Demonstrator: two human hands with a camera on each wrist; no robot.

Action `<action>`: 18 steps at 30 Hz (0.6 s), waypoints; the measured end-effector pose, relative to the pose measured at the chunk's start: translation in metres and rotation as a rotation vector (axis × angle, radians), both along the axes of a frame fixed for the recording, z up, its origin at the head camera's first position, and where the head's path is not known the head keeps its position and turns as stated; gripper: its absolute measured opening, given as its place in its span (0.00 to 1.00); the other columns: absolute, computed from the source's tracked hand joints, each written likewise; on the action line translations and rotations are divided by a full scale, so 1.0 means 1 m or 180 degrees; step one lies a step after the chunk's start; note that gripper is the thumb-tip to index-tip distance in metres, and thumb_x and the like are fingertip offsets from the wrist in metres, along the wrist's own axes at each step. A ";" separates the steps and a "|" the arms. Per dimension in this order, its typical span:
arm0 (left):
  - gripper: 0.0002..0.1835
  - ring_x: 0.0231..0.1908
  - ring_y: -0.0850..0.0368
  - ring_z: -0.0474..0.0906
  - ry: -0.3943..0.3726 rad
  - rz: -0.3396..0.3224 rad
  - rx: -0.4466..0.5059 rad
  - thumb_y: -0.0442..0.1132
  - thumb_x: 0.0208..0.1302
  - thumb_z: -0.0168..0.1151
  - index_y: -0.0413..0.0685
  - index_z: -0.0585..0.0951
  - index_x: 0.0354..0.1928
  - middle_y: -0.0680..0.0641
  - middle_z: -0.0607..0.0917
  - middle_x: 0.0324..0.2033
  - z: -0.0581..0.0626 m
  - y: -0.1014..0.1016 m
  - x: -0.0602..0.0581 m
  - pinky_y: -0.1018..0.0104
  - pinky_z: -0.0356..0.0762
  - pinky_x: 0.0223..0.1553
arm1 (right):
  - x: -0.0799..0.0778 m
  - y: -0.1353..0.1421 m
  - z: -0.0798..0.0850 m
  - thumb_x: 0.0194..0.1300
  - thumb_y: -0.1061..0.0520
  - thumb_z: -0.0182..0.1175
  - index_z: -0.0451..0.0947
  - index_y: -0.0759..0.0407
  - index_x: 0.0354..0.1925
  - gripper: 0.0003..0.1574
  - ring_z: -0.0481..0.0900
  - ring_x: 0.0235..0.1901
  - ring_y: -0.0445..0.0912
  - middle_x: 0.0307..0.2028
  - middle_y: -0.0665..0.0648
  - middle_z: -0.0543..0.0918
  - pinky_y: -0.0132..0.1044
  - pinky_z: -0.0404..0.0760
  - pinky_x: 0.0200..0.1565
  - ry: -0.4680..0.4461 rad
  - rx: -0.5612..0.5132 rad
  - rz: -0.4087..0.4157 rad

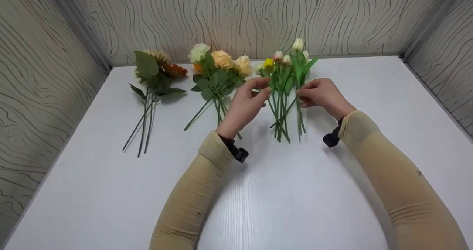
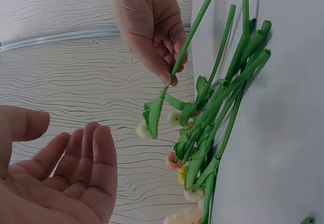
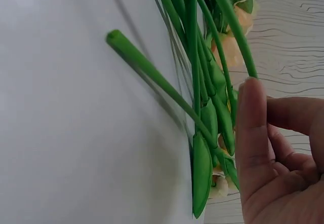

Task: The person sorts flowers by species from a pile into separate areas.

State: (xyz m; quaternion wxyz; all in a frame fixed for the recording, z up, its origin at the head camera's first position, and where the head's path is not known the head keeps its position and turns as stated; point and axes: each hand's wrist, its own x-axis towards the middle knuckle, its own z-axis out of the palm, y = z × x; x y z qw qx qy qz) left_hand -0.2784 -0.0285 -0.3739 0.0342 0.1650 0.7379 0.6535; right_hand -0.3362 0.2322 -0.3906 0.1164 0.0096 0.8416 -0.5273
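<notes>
Thumb and fingertips of my right hand (image 1: pixel 325 96) pinch the green stem of a white tulip (image 1: pixel 298 44), raised a little above the other tulips. In the left wrist view, the held tulip's stem (image 2: pixel 195 34) slants up out of the pinch, its bloom hanging lower. A loose bunch of tulips (image 1: pixel 287 81), white, pink and yellow, lies just left of it with crossing stems. My left hand (image 1: pixel 247 101) hovers left of the bunch, between it and the roses. Its fingers are loosely bent with nothing between them, as the left wrist view shows.
A group of cream, peach and orange roses (image 1: pixel 221 59) lies behind my left hand. Farther left are flowers with big leaves and a rust-red bloom (image 1: pixel 175 70). All lie toward the back of the white table (image 1: pixel 92 191), before a patterned wall (image 1: pixel 236 17).
</notes>
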 end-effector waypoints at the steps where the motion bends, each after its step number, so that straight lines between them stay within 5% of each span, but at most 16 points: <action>1: 0.22 0.51 0.52 0.80 -0.0003 -0.0008 -0.0007 0.44 0.78 0.57 0.47 0.75 0.69 0.51 0.80 0.55 0.000 0.000 0.000 0.59 0.82 0.50 | -0.002 0.000 -0.001 0.73 0.55 0.64 0.79 0.73 0.55 0.23 0.86 0.30 0.43 0.38 0.60 0.84 0.43 0.87 0.45 -0.0056 0.0007 0.0017; 8: 0.20 0.51 0.50 0.81 0.0017 -0.0041 -0.0027 0.44 0.78 0.57 0.49 0.76 0.67 0.51 0.80 0.55 -0.002 0.004 0.002 0.58 0.82 0.50 | -0.006 0.001 -0.003 0.72 0.56 0.64 0.79 0.76 0.52 0.22 0.86 0.25 0.43 0.28 0.56 0.84 0.41 0.88 0.39 -0.0186 0.0017 0.0042; 18: 0.20 0.50 0.54 0.81 0.0120 -0.0095 -0.0427 0.45 0.79 0.55 0.49 0.77 0.67 0.53 0.80 0.54 -0.005 0.007 0.005 0.62 0.81 0.48 | 0.009 0.015 -0.004 0.74 0.51 0.62 0.77 0.74 0.58 0.27 0.87 0.31 0.43 0.37 0.60 0.85 0.41 0.88 0.42 -0.0043 0.0042 -0.0085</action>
